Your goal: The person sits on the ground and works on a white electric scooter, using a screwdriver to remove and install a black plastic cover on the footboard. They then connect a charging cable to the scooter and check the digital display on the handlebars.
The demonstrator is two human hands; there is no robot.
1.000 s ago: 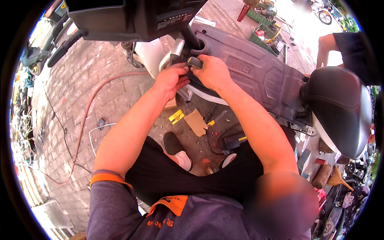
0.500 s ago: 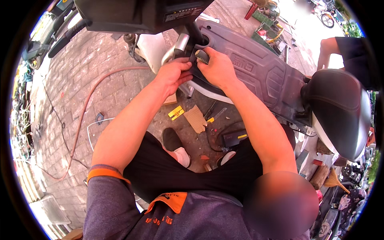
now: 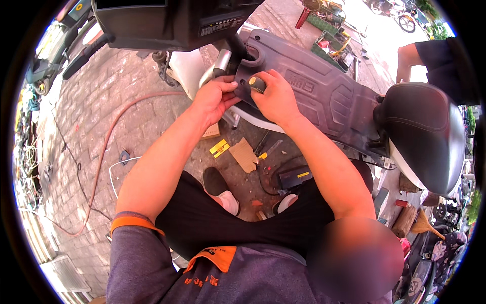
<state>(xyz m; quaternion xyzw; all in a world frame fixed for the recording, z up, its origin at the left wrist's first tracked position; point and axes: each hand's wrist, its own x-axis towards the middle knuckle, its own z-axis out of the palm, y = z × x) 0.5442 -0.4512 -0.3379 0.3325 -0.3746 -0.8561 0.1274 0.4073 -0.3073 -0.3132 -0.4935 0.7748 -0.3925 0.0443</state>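
Observation:
My right hand (image 3: 276,99) is closed round the thick black-and-yellow handle of a screwdriver (image 3: 257,84); its shaft is hidden by the hand. It works over the front corner of a scooter's grey plastic footboard (image 3: 309,81), beside a small dark hole (image 3: 243,82). At the same corner, my left hand (image 3: 211,99) has its thumb and fingers apart along the footboard's edge, and nothing shows in them. A silver tube-shaped part (image 3: 221,62) stands just beyond it, next to the scooter's black front panel (image 3: 152,25).
The scooter's black seat (image 3: 417,126) is at the right, near another person's arm (image 3: 406,58). Below my hands lie a yellow box (image 3: 219,148), torn cardboard (image 3: 244,155) and a dark case (image 3: 296,177). A red hose (image 3: 109,147) curves over the paving. Green toolboxes (image 3: 329,48) stand beyond the footboard.
The view has shifted slightly. Both hands have drawn a little apart at the footboard's corner, and the small hole between them now shows. The screwdriver stays in my right hand.

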